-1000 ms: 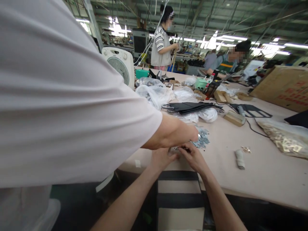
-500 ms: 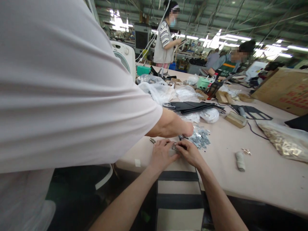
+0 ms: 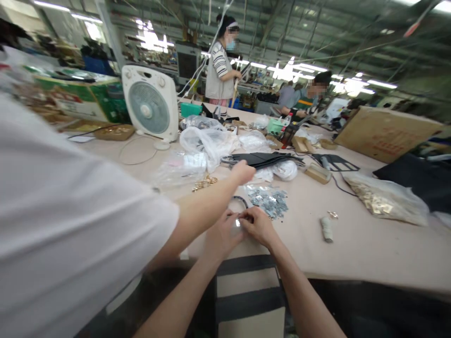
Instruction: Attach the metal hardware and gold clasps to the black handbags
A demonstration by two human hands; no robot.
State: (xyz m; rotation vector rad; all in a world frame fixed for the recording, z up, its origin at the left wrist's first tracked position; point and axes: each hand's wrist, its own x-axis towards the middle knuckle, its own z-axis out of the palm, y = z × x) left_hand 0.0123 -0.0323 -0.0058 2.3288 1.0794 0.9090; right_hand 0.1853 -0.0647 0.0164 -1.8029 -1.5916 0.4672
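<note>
At the table's near edge my left hand point(image 3: 220, 237) is closed, slightly blurred, with a small shiny metal piece point(image 3: 238, 223) between its thumb and fingers. Touching the same spot, my right hand point(image 3: 259, 226) has its fingers pinched together; what lies between them is hidden. A thin dark curved strip point(image 3: 241, 201) arcs just beyond my fingertips. Right behind my hands lies a pile of flat silvery metal plates point(image 3: 269, 199). Below my wrists hangs or lies a beige panel with dark bands point(image 3: 248, 284).
A co-worker's white sleeve point(image 3: 88, 225) and bare forearm cross from the left, the hand point(image 3: 244, 172) above the plates. A fan point(image 3: 150, 103), plastic bags point(image 3: 207, 145), black pieces point(image 3: 262, 159), a small roll point(image 3: 326, 230) and a bag of metal parts point(image 3: 384, 199) are on the table.
The view has swung left, bringing the fan into sight. The co-worker's arm has drawn back from the plates, hand raised. My hands stay together at the small piece.
</note>
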